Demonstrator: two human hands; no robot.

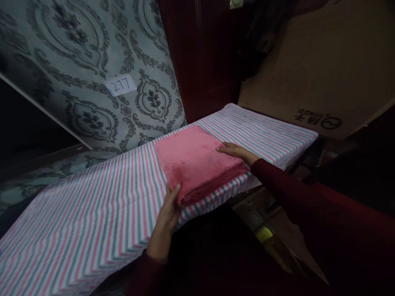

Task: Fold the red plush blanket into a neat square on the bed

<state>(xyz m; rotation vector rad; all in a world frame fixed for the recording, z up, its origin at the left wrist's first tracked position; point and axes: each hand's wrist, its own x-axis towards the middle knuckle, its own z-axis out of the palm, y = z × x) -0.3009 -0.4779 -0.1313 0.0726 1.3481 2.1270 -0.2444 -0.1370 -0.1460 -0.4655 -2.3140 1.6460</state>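
A pink folded cloth (197, 154), plush-looking like a towel or blanket, lies flat on a striped sheet. Its layered folds show along the near edge, and darker patches mark its top. At its near left corner is my left hand (169, 209), thumb on top and the other fingers down along the side, partly hidden. My right hand (236, 152) grips the right edge, with the thumb resting on the upper surface and the fingers stretched along that side.
The striped sheet (101, 218) covers a long, narrow table-like surface. Behind it is a patterned wall (154, 98) with a paper label (121, 84) reading 277. A large cardboard box (333, 70) stands at the far right. Dim items, one yellow (264, 234), lie below the near edge.
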